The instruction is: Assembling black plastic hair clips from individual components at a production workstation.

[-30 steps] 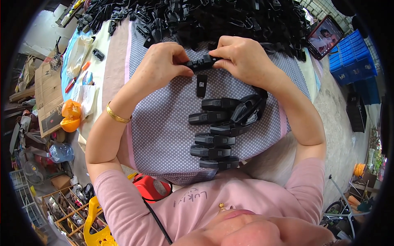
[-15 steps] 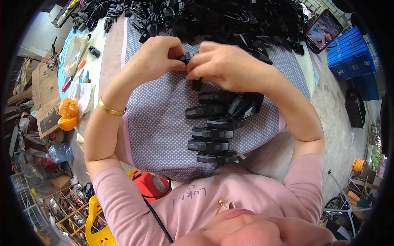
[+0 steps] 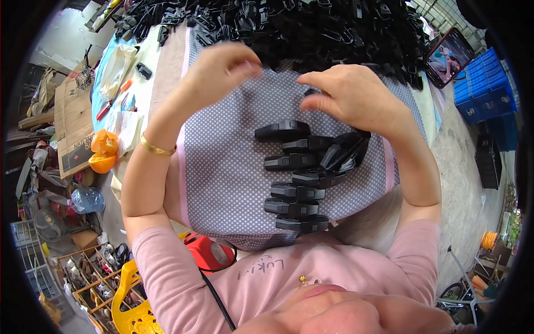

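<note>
Black plastic clips (image 3: 295, 192): about nine, laid out | left hand (image 3: 222, 69): loosely curled, empty | right hand (image 3: 350, 97): pinching, contents unclear

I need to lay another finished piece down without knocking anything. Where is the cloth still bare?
Bare dotted cloth lies left of the column of black pieces, beside the left forearm. A smaller gap sits between the two hands, under the black heap. The right side, beneath the right hand, is crowded.

Matt black plastic parts (image 3: 295, 192), dotted grey woven cloth (image 3: 222, 167), shiny gold metal bangle (image 3: 157, 149)
</note>
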The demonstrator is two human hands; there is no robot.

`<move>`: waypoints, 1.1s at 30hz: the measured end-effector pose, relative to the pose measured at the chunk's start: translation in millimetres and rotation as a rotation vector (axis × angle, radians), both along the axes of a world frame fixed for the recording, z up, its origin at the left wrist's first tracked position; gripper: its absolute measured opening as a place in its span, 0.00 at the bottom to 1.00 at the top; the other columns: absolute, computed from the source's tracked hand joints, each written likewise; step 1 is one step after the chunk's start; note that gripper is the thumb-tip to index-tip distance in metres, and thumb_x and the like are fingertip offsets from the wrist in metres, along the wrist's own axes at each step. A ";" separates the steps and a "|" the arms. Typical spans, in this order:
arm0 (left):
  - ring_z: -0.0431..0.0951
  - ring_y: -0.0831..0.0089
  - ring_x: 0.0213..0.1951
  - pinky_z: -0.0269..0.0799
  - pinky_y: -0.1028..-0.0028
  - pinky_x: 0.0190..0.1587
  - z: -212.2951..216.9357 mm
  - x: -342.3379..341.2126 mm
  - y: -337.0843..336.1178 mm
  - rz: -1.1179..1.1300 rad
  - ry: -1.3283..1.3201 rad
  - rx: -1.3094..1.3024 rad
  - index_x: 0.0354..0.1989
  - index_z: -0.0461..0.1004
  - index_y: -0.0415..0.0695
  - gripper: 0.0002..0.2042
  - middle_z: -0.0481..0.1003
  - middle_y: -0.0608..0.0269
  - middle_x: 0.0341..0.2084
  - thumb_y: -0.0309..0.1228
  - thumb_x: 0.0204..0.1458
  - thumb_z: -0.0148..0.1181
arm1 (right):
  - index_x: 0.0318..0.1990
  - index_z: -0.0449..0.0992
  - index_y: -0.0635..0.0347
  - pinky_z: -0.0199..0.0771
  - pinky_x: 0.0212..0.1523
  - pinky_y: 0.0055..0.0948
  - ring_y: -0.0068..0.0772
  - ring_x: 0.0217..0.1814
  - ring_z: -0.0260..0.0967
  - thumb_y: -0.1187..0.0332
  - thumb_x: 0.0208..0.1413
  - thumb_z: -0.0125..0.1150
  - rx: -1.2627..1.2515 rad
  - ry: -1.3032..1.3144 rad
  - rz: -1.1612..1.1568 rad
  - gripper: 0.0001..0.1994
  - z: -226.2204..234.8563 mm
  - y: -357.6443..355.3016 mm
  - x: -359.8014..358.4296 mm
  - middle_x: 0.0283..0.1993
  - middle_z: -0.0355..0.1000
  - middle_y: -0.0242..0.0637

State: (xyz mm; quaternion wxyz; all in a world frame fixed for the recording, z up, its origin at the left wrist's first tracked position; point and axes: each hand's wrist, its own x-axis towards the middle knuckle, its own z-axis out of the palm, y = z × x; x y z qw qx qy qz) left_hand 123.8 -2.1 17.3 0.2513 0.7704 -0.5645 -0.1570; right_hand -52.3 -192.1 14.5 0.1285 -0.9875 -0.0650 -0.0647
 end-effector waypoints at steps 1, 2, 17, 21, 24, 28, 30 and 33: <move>0.76 0.64 0.31 0.73 0.71 0.38 -4.4 9.0 -0.7 0.255 -0.245 -0.217 0.41 0.77 0.36 0.21 0.76 0.54 0.29 0.42 0.46 0.67 | 0.46 0.77 0.57 0.73 0.41 0.35 0.41 0.39 0.73 0.68 0.52 0.60 0.045 0.034 -0.017 0.13 1.5 -0.6 0.8 0.32 0.75 0.37; 0.76 0.64 0.31 0.73 0.71 0.38 -9.2 18.4 -2.0 0.251 -0.246 -0.220 0.41 0.77 0.36 0.21 0.76 0.54 0.29 0.42 0.46 0.67 | 0.46 0.77 0.57 0.73 0.41 0.35 0.41 0.39 0.73 0.68 0.52 0.60 0.043 0.033 -0.020 0.13 1.6 -2.9 0.0 0.32 0.75 0.37; 0.75 0.62 0.36 0.70 0.65 0.41 -26.2 40.1 -8.6 0.519 -0.679 -0.470 0.46 0.74 0.41 0.16 0.78 0.60 0.31 0.25 0.46 0.63 | 0.37 0.78 0.61 0.74 0.38 0.32 0.41 0.38 0.73 0.67 0.46 0.66 0.139 -0.262 0.069 0.11 -14.4 -4.4 7.7 0.35 0.73 0.38; 0.78 0.65 0.34 0.74 0.70 0.37 -10.8 -15.2 -12.2 0.303 -0.302 -0.612 0.45 0.73 0.42 0.16 0.78 0.59 0.32 0.18 0.46 0.62 | 0.40 0.77 0.65 0.74 0.36 0.29 0.39 0.35 0.74 0.70 0.46 0.66 0.240 -0.489 -0.004 0.13 -13.5 -11.0 12.3 0.34 0.73 0.39; 0.78 0.65 0.35 0.74 0.71 0.36 -27.2 -42.0 -16.6 -0.022 -0.136 -0.466 0.44 0.72 0.40 0.18 0.77 0.58 0.33 0.20 0.43 0.65 | 0.40 0.77 0.66 0.74 0.36 0.29 0.39 0.36 0.74 0.72 0.46 0.66 0.266 -0.452 0.052 0.12 -16.0 -11.1 14.3 0.34 0.73 0.40; 0.78 0.65 0.35 0.74 0.72 0.36 -20.9 -49.2 -17.7 0.074 -0.062 -0.300 0.42 0.74 0.38 0.17 0.77 0.57 0.32 0.24 0.42 0.68 | 0.37 0.78 0.65 0.73 0.35 0.31 0.41 0.35 0.73 0.70 0.46 0.66 0.153 -0.308 0.089 0.11 -17.8 -11.1 9.5 0.34 0.73 0.39; 0.78 0.66 0.34 0.74 0.73 0.37 -20.0 -39.1 -11.9 0.080 0.013 -0.192 0.40 0.75 0.37 0.15 0.77 0.57 0.32 0.25 0.43 0.68 | 0.35 0.79 0.63 0.73 0.36 0.32 0.40 0.35 0.73 0.67 0.46 0.66 0.062 -0.256 0.060 0.11 -15.5 -8.5 7.1 0.33 0.72 0.37; 0.74 0.74 0.28 0.72 0.77 0.34 -18.8 -38.2 -8.2 0.103 0.047 -0.123 0.34 0.78 0.36 0.11 0.76 0.60 0.29 0.26 0.43 0.69 | 0.35 0.79 0.62 0.73 0.36 0.33 0.40 0.35 0.73 0.67 0.46 0.66 -0.043 -0.209 0.036 0.10 -8.6 -8.1 3.0 0.32 0.71 0.37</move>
